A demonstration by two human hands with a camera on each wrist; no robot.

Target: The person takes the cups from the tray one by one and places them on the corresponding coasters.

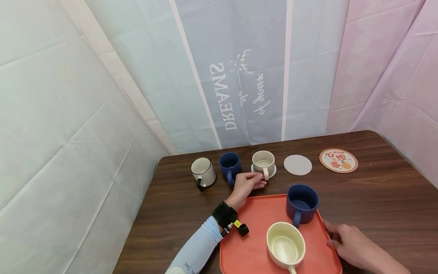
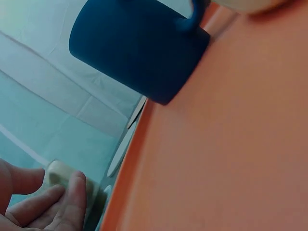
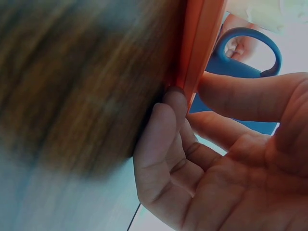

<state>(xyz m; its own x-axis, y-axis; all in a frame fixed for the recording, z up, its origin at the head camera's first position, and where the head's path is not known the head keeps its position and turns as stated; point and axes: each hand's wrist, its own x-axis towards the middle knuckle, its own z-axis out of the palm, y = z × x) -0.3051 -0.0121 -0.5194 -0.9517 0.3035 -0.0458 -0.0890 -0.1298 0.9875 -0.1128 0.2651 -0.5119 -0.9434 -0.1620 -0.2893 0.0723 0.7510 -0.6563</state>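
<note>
My left hand (image 1: 247, 183) reaches past the far edge of a red tray (image 1: 246, 249), its fingertips beside the handle of a small beige mug (image 1: 264, 159). That mug sits on a white round coaster (image 1: 273, 173). In the left wrist view, thumb and fingers stand apart, with the mug beyond them. My right hand (image 1: 354, 243) grips the tray's right edge; the right wrist view shows the thumb at the top side and curled fingers at the underside. On the tray stand a navy mug (image 1: 302, 201) at the far right corner and a pale yellow cup (image 1: 285, 245) nearer me.
Left of the beige mug stand another blue mug (image 1: 230, 163) and a white mug with a black handle (image 1: 203, 172). To its right lie a plain white coaster (image 1: 297, 165) and a printed round coaster (image 1: 338, 160). Hanging cloth (image 1: 253, 30) borders the wooden table (image 1: 393, 198).
</note>
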